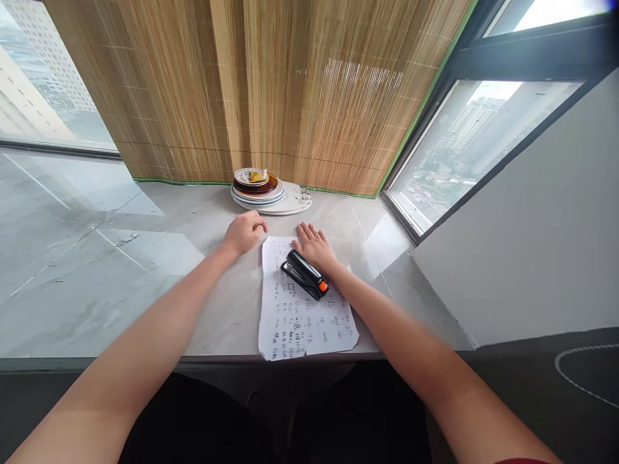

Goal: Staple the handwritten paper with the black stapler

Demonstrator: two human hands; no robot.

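Note:
Handwritten white paper sheets (290, 335) lie on the counter in front of me, with torn-looking lower corners. On top of them rests a black stapler (305, 276) with an orange piece at its near end, set at a slant. My right hand (315, 247) is spread flat over the top right part of the paper, palm down, just beyond the stapler. My left hand (245, 232) is curled into a loose fist beside the paper's top left corner, and nothing shows in it.
A stack of plates (256, 196) with a small yellow packet (258, 175) on top stands at the back on a white oval plate (294, 205). Behind hangs a bamboo blind (271, 96). A window (435, 154) and white wall (546, 212) bound the counter (213, 322) on the right.

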